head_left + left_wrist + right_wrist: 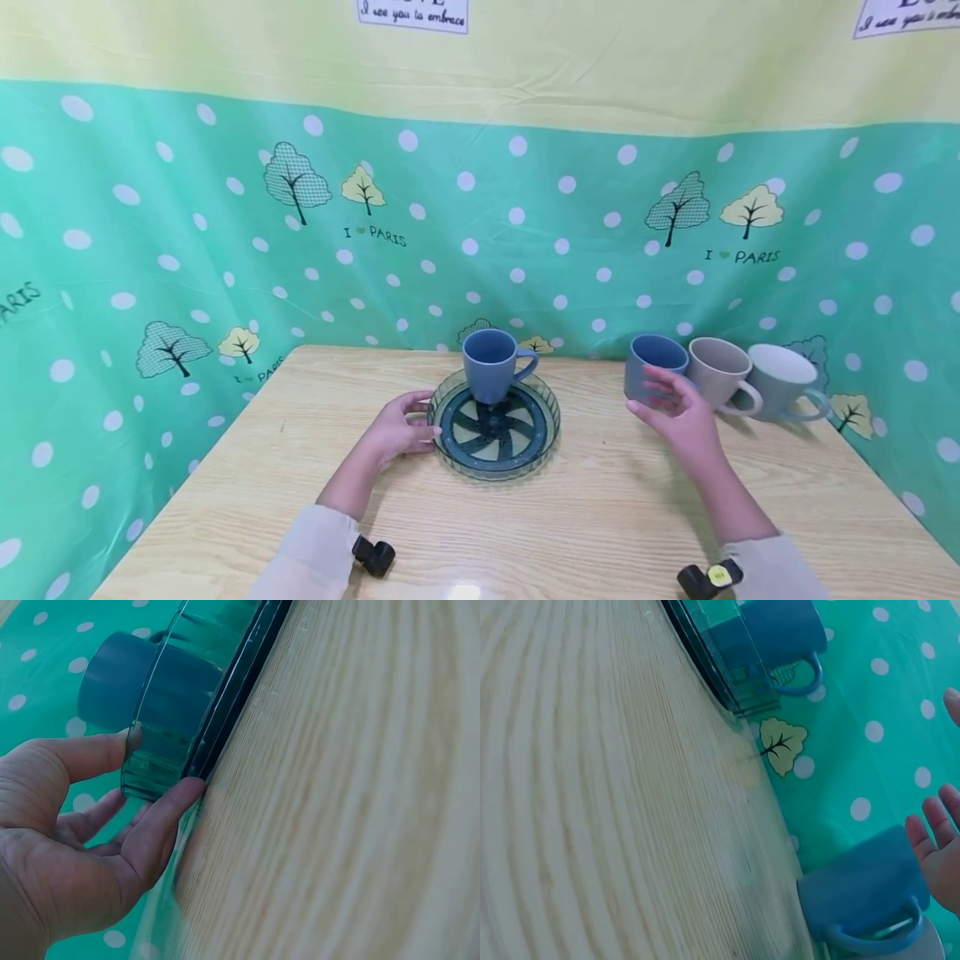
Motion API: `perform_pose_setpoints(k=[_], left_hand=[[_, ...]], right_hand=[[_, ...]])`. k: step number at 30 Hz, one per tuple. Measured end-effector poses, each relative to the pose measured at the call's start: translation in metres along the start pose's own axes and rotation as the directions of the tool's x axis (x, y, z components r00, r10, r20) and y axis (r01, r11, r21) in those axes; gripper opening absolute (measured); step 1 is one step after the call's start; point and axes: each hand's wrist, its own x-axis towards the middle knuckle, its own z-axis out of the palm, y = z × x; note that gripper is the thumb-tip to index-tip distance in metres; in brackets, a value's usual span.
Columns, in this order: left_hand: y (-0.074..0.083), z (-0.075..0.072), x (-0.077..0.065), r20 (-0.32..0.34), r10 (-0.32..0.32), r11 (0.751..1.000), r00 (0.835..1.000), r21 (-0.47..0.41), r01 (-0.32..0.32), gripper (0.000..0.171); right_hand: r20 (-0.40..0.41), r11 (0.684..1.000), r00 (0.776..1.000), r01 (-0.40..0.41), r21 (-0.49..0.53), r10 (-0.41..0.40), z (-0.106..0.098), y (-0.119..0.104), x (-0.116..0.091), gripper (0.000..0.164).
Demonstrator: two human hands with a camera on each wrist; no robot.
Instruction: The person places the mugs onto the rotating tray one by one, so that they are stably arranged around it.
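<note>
A round tinted clear tray [493, 473] with a dark swirl-patterned base sits on the table, and a blue mug [489, 367] stands in its back part, handle to the right. My left hand [401, 427] holds the tray's left side, its fingers bent about the outer wall; in the left wrist view the thumb is low at the base and another finger at the rim. My right hand [681, 412] hovers with parted fingers in front of a second blue mug [637, 367], partly covering it. In the right wrist view that mug's handle shows, with the fingers beside its body.
Right of the second blue mug stand a greyish-pink mug [717, 371] and a pale grey-blue mug [780, 383], close together in a row. A polka-dot cloth [450, 208] hangs along the back and sides of the wooden table [585, 517].
</note>
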Motion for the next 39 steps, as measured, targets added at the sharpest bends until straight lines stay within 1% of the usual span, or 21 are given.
perform_pose_setpoints(k=[5, 9, 12, 16, 19, 25, 31, 39], left_hand=[[-0.001, -0.001, -0.001, -0.009, -0.004, 1.0, 1.0, -0.018, 0.004, 0.073], [0.0, 0.001, -0.003, 0.01, -0.007, 1.0, 1.0, -0.018, 0.008, 0.075], [0.002, 0.002, -0.005, 0.026, -0.01, 1.0, 1.0, -0.02, 0.011, 0.078], [0.002, 0.003, -0.007, 0.03, -0.011, 1.0, 0.999, -0.023, 0.012, 0.081], [0.003, 0.004, -0.008, 0.029, -0.008, 1.0, 1.0, -0.026, 0.008, 0.083], [0.002, 0.006, -0.011, 0.03, -0.023, 0.999, 0.999, -0.035, 0.024, 0.086], [0.0, 0.004, -0.011, 0.016, -0.024, 1.0, 1.0, -0.016, 0.025, 0.088], [-0.002, -0.002, -0.012, 0.015, -0.018, 0.999, 1.0, 0.031, 0.018, 0.086]], right_hand=[[-0.044, 0.999, 0.999, -0.024, -0.038, 0.022, -0.008, -0.003, -0.001, 0.059], [-0.083, 0.997, 0.996, -0.05, -0.061, 0.044, -0.018, -0.002, -0.003, 0.059], [-0.106, 0.997, 0.993, -0.063, -0.05, 0.057, -0.025, 0.001, -0.004, 0.058], [-0.13, 0.998, 0.99, -0.058, -0.036, 0.053, -0.035, 0.006, -0.004, 0.058], [-0.15, 0.997, 0.988, -0.053, -0.053, 0.045, -0.04, 0.011, -0.004, 0.058], [-0.193, 0.995, 0.978, -0.089, -0.045, 0.079, -0.049, 0.017, -0.005, 0.055], [-0.232, 0.993, 0.967, -0.112, -0.038, 0.101, -0.056, 0.022, -0.007, 0.055], [-0.241, 0.987, 0.96, -0.159, -0.036, 0.145, -0.062, 0.027, -0.007, 0.054]])
